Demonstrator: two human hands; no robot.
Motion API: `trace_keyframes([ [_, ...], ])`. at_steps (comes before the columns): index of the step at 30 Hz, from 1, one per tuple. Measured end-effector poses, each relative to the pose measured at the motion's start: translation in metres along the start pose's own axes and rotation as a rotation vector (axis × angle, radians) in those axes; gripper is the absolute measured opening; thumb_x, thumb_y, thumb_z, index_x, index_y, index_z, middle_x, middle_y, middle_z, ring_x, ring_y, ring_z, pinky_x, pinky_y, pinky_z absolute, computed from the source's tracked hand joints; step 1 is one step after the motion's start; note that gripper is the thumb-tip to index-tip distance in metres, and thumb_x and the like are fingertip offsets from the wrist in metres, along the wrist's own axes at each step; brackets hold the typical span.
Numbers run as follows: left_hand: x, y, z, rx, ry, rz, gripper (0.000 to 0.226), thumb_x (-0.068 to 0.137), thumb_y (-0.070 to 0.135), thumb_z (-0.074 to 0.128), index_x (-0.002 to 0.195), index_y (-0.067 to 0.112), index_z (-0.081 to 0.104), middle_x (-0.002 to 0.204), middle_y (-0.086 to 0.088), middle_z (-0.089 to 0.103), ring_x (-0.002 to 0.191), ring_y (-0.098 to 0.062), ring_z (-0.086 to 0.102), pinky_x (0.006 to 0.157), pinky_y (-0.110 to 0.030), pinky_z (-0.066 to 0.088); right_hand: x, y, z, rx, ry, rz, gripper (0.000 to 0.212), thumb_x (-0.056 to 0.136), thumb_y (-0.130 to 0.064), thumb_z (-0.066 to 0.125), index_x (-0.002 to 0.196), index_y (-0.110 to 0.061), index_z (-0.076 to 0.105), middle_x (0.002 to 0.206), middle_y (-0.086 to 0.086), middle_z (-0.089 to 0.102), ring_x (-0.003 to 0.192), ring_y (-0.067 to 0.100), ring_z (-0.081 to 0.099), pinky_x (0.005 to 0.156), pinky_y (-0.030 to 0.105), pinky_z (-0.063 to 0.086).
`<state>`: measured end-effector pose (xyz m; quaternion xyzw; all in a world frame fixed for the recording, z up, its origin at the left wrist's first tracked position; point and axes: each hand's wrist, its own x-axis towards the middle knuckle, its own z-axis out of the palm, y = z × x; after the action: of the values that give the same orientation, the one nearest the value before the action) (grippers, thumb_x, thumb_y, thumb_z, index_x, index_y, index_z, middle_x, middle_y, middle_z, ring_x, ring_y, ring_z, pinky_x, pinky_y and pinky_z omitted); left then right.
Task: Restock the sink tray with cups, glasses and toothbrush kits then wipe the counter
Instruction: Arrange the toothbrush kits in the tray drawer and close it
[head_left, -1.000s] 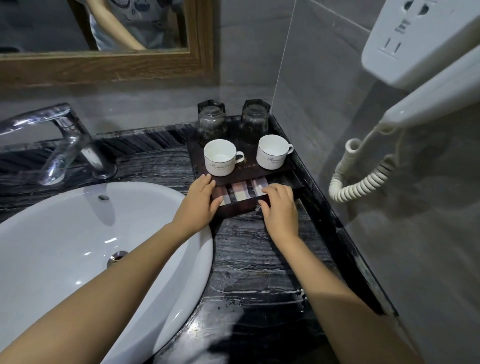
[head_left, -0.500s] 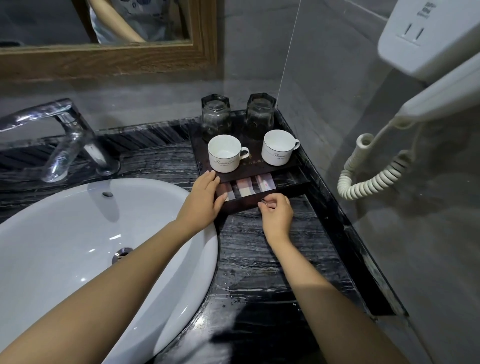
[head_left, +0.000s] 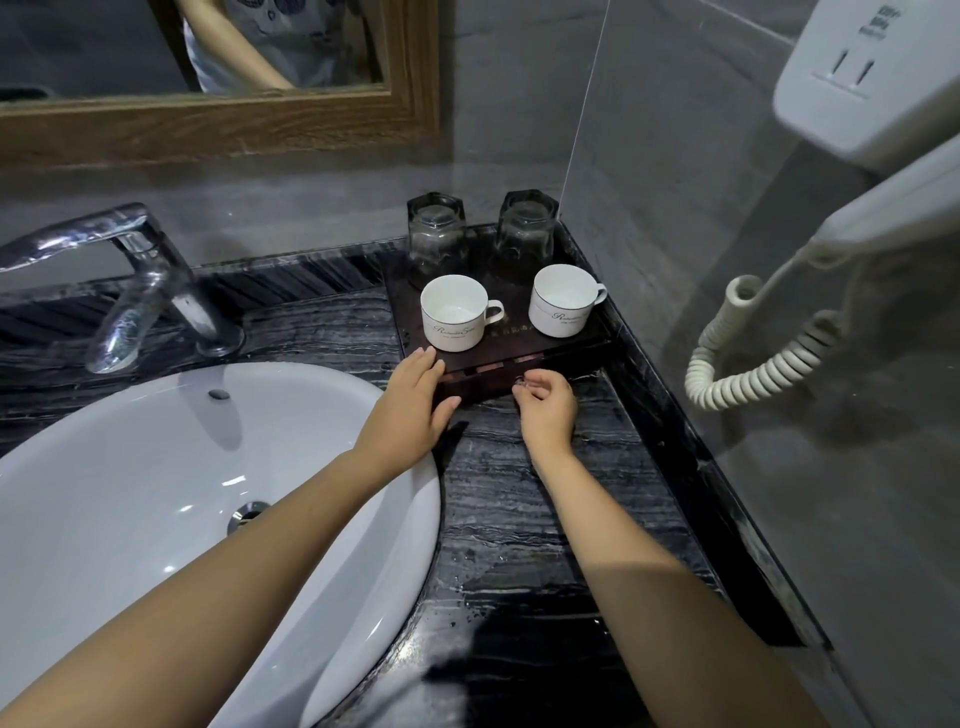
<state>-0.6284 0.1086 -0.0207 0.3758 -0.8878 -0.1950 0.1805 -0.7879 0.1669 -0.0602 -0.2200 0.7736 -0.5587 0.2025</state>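
A dark wooden tray (head_left: 511, 340) sits in the counter's back right corner. On it stand two white cups (head_left: 456, 312) (head_left: 562, 300) and, behind them, two upturned glasses (head_left: 435, 240) (head_left: 525, 236). The tray's front drawer (head_left: 488, 382) is almost shut; only thin strips of the pink and white toothbrush kits (head_left: 529, 359) show in the gap. My left hand (head_left: 415, 410) lies flat against the tray's front left corner. My right hand (head_left: 546, 408) pinches the small metal knob (head_left: 519, 383) on the drawer front.
A white basin (head_left: 130, 493) fills the left, with a chrome tap (head_left: 140, 291) behind it. The black marble counter (head_left: 545, 519) looks wet. A wall-mounted hairdryer (head_left: 872, 93) with a coiled cord (head_left: 753, 358) hangs at right. A wood-framed mirror (head_left: 410, 104) is above.
The drawer has slid in under the tray, hiding most of the toothbrush kits. My right hand moved from over the kits to the drawer knob.
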Motion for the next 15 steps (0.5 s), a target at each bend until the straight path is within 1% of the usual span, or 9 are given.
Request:
trace_keyframes([
  [2, 0.0001, -0.0003, 0.0006, 0.006, 0.002, 0.003, 0.056, 0.091, 0.027, 0.053, 0.137, -0.003, 0.038, 0.149, -0.018, 0.033, 0.142, -0.029, 0.022, 0.116, -0.030, 0.012, 0.0011, -0.0017, 0.0023, 0.024, -0.011, 0.029, 0.021, 0.083, 0.000, 0.063, 0.104, 0.000, 0.060, 0.111, 0.020, 0.062, 0.091, 0.016, 0.057, 0.071, 0.010, 0.044],
  [5, -0.0001, -0.0010, 0.0009, 0.015, -0.006, 0.002, 0.057, 0.091, 0.028, 0.053, 0.137, -0.003, 0.037, 0.149, -0.018, 0.033, 0.142, -0.029, 0.021, 0.116, -0.032, 0.012, 0.0009, -0.0029, 0.0025, 0.064, -0.013, 0.059, 0.021, 0.084, 0.000, 0.062, 0.105, 0.000, 0.060, 0.111, 0.020, 0.063, 0.092, 0.016, 0.057, 0.072, 0.014, 0.044],
  [7, -0.0003, -0.0010, 0.0007, 0.018, -0.014, 0.002, 0.057, 0.092, 0.028, 0.052, 0.137, -0.003, 0.037, 0.150, -0.018, 0.032, 0.143, -0.029, 0.020, 0.117, -0.032, 0.012, 0.0010, -0.0029, 0.0017, 0.072, -0.018, 0.072, 0.020, 0.085, 0.000, 0.061, 0.105, -0.001, 0.060, 0.111, 0.019, 0.063, 0.092, 0.015, 0.056, 0.077, 0.020, 0.044],
  [12, -0.0010, -0.0003, 0.0004, 0.036, -0.031, 0.006, 0.058, 0.092, 0.028, 0.051, 0.139, -0.002, 0.033, 0.151, -0.018, 0.028, 0.144, -0.029, 0.017, 0.117, -0.033, 0.010, -0.0006, -0.0056, 0.0003, 0.046, -0.045, 0.061, 0.023, 0.085, -0.001, 0.061, 0.108, 0.000, 0.057, 0.115, 0.019, 0.060, 0.094, 0.015, 0.054, 0.083, 0.024, 0.045],
  [14, -0.0022, 0.0003, -0.0002, 0.048, -0.046, 0.006, 0.060, 0.092, 0.028, 0.051, 0.140, -0.002, 0.031, 0.152, -0.018, 0.026, 0.144, -0.029, 0.015, 0.118, -0.033, 0.009, -0.0035, -0.0087, -0.0007, 0.011, -0.069, 0.033, 0.028, 0.083, 0.002, 0.062, 0.111, 0.002, 0.055, 0.119, 0.019, 0.054, 0.096, 0.014, 0.052, 0.088, 0.025, 0.047],
  [15, -0.0028, 0.0008, -0.0009, 0.055, -0.054, 0.005, 0.060, 0.092, 0.028, 0.050, 0.141, -0.002, 0.030, 0.153, -0.018, 0.024, 0.144, -0.029, 0.014, 0.118, -0.033, 0.009, -0.0052, -0.0110, -0.0019, -0.010, -0.086, 0.019, 0.031, 0.082, 0.004, 0.062, 0.112, 0.003, 0.053, 0.121, 0.018, 0.051, 0.097, 0.014, 0.051, 0.088, 0.023, 0.045],
])
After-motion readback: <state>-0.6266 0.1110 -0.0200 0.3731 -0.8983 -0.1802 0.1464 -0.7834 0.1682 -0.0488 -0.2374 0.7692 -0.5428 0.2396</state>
